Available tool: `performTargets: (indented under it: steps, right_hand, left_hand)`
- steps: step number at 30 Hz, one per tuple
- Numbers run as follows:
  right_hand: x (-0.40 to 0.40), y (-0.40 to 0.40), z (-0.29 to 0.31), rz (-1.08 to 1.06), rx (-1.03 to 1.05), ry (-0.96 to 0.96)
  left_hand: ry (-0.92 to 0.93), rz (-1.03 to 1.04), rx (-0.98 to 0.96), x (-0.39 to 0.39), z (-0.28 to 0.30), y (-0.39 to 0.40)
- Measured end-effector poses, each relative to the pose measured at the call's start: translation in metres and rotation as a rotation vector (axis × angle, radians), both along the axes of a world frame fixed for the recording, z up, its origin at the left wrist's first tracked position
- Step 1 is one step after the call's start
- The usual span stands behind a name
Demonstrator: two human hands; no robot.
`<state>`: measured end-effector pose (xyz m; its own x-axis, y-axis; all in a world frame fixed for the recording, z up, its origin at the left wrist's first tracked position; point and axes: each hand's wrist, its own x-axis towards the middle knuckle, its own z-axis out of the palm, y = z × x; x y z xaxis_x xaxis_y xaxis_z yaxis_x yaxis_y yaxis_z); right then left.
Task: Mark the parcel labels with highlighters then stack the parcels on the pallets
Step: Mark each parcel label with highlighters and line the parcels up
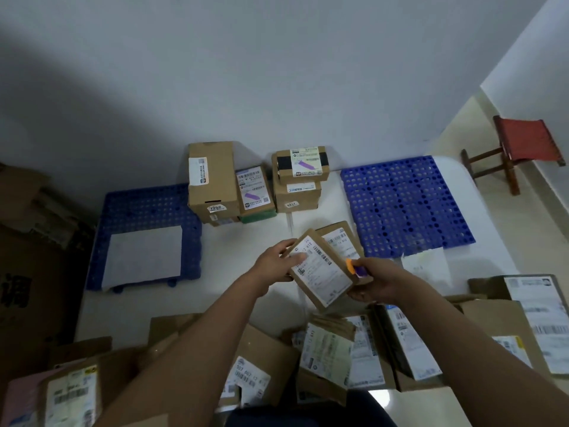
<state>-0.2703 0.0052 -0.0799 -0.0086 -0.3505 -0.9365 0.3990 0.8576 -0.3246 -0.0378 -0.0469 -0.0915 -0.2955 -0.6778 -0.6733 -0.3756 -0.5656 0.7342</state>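
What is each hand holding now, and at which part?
The left hand grips the flat brown parcel at its upper left edge. The right hand holds the parcel's lower right edge, along with the highlighters.

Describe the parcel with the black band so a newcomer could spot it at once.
Start at the white wall and look between the two blue pallets. The right-hand stack there is topped by the black-banded parcel. Only it has a dark band under its purple-marked label.
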Motion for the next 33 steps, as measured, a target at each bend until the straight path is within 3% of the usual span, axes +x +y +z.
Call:
performTargets:
  steps: [4,10,14,20,27,31,33]
  right_hand:
    - [-0.022,0.005,-0.004,-0.105,-0.034,0.039]
    - [-0.037,0.01,-0.007,-0.066,-0.095,0.265]
    - [-0.042,0.006,-0.01,-0.119,-0.141,0.379]
    - [-0.038,0.002,-0.013,-0.177,-0.163,0.391]
    - [-0.026,0.009,-0.014,-0.197,-0.181,0.372]
    - [-0.02,0.011,-0.002,-0.246,-0.288,0.443]
    - [-0.014,0.013,0.002,-0.27,-0.342,0.427]
  left_hand:
    - [-0.138,0.107,-0.118,-0.043,-0.012,0.001]
    - [-0.178,0.183,-0.209,-0.071,-0.014,0.01]
    - [-0.195,0.233,-0.177,-0.072,-0.016,0.011]
    - [-0.244,0.3,-0.143,-0.06,-0.018,0.017]
    - [-0.102,0.137,-0.049,-0.061,-0.019,0.024]
    - [-0.26,0.227,-0.233,-0.063,-0.001,0.013]
    - [-0.215,0.267,-0.317,-0.064,0.012,0.012]
